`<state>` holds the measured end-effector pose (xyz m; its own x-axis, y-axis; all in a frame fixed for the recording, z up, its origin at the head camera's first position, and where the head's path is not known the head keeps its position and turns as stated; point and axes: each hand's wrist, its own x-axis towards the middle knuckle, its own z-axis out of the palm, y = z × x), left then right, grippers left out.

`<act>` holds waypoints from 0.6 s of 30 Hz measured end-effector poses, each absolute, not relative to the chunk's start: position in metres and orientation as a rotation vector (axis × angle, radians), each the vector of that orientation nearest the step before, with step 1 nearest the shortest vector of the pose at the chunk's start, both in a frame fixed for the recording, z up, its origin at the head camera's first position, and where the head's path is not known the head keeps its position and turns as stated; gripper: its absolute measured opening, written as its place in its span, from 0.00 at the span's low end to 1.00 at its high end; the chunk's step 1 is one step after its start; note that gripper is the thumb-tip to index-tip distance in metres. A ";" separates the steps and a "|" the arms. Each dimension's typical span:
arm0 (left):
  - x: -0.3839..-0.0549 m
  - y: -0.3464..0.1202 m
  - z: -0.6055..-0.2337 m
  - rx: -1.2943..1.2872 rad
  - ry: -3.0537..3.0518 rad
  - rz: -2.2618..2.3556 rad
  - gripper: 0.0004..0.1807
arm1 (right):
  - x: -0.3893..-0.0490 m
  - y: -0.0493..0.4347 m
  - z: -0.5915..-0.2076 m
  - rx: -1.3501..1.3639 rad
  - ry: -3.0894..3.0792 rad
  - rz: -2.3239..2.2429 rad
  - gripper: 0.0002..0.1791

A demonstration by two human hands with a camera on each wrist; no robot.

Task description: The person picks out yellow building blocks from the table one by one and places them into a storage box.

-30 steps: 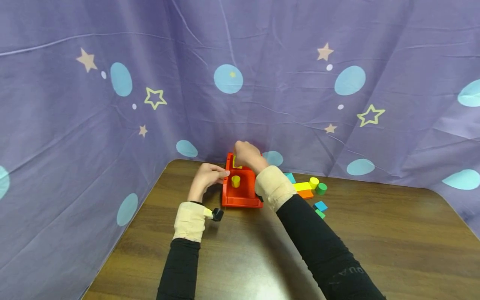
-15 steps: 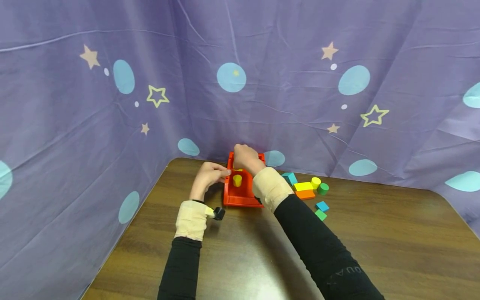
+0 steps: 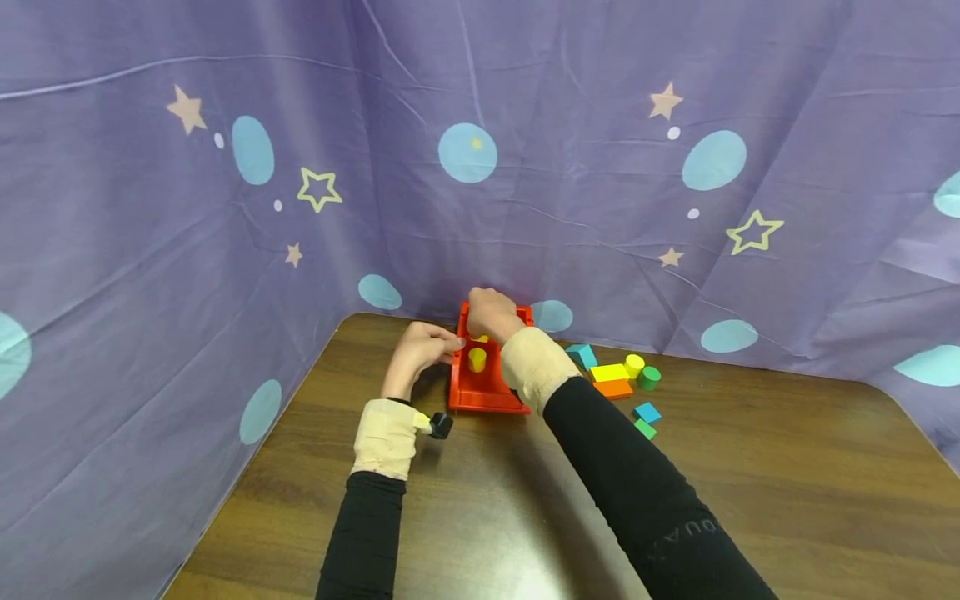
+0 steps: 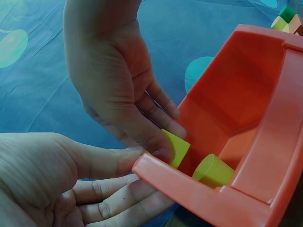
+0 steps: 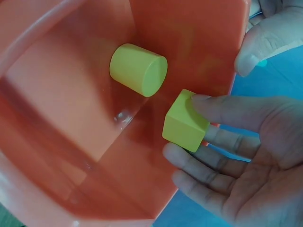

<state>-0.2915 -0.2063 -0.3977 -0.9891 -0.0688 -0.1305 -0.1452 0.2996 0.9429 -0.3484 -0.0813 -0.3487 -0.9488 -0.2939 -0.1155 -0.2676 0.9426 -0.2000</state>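
Observation:
A red open tray (image 3: pixel 487 405) stands at the back of the table. My left hand (image 3: pixel 417 354) grips its left wall, thumb (image 4: pixel 111 161) on the rim and fingers along the outside. My right hand (image 3: pixel 491 312) is over the tray's far end and pinches a yellow block (image 5: pixel 184 125) between thumb and fingers, close to the inner side of that wall. A yellow cylinder (image 5: pixel 135 70) is inside the tray, nearer to me than the block. In the head view, the right hand hides most of the block (image 3: pixel 481 338).
To the tray's right lie a blue block (image 3: pixel 581 357), a yellow block (image 3: pixel 609 372), an orange block (image 3: pixel 615 389), yellow and green cylinders (image 3: pixel 649 377), and small blue and green pieces (image 3: pixel 645 428). A purple patterned cloth (image 3: pixel 570 167) hangs behind and left of the table.
My right hand has shifted slightly toward me within the tray, and less of the yellow block shows under it. The left hand keeps its grip on the wall. The head view has shifted slightly.

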 end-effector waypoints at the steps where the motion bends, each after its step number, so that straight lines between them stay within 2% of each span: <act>1: -0.291 -0.206 -0.398 -0.206 2.478 1.813 0.14 | -0.349 -0.082 -0.349 -0.427 2.952 -0.269 0.09; 8: -0.292 -0.204 -0.401 -0.166 2.480 1.840 0.14 | -0.358 -0.086 -0.359 -0.401 2.920 -0.222 0.11; 14: -0.294 -0.206 -0.402 -0.172 2.490 1.822 0.13 | -0.365 -0.091 -0.370 -0.381 2.911 -0.215 0.06; 18: -0.294 -0.207 -0.403 -0.185 2.493 1.819 0.13 | -0.367 -0.094 -0.376 -0.373 2.917 -0.206 0.06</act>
<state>-0.2937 -0.2073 -0.4027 -0.9916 -0.0668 -0.1106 -0.1257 0.3009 0.9453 -0.3673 -0.0939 -0.3755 -0.9496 -0.2613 -0.1732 -0.2343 0.9587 -0.1614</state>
